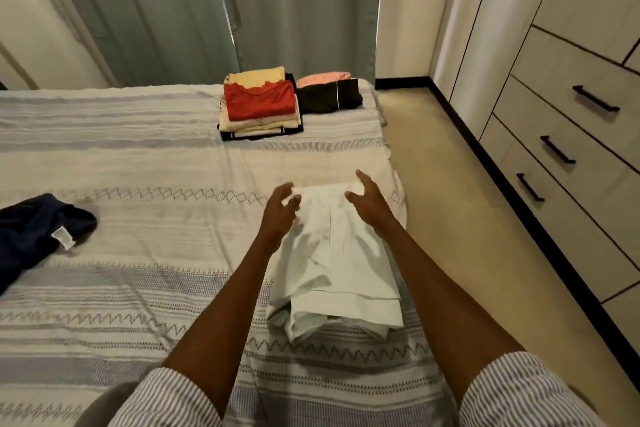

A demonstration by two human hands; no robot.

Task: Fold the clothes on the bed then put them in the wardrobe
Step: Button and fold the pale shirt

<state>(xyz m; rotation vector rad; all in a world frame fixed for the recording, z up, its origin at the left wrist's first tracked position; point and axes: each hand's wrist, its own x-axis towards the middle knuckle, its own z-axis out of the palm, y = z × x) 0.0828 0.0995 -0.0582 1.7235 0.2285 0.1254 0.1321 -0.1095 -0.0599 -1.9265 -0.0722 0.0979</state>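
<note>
A: Quick pass. White garment [334, 253] lies partly folded near the right edge of the bed [138, 156], toward the near end. Both hands over its far end.

B: Fingers?

A: Left hand [278, 210] has fingers loosely curled and apart, holding nothing; slightly blurred, can't tell if it touches the cloth. Right hand [369, 199] is spread, fingers apart, also gripping nothing.

B: Other clothes?

A: Folded stack with a red top [259, 100] near the far right corner of the bed, a black and pink pile [329, 95] just beside it. Dark blue garment [38, 236] lies unfolded at the left edge. Wardrobe [571, 114] stands to the right, across the floor strip, drawers closed.

B: Risks?

A: Judgement only: the near end of the white garment is bunched with loose layers, so folding from the far end may trap creases or give a lopsided fold. It also sits close to the bed's right edge, so a careless pull could drag it off onto the floor.

B: Progress?

A: Probably past halfway on folding; nothing in the wardrobe visibly.
</note>
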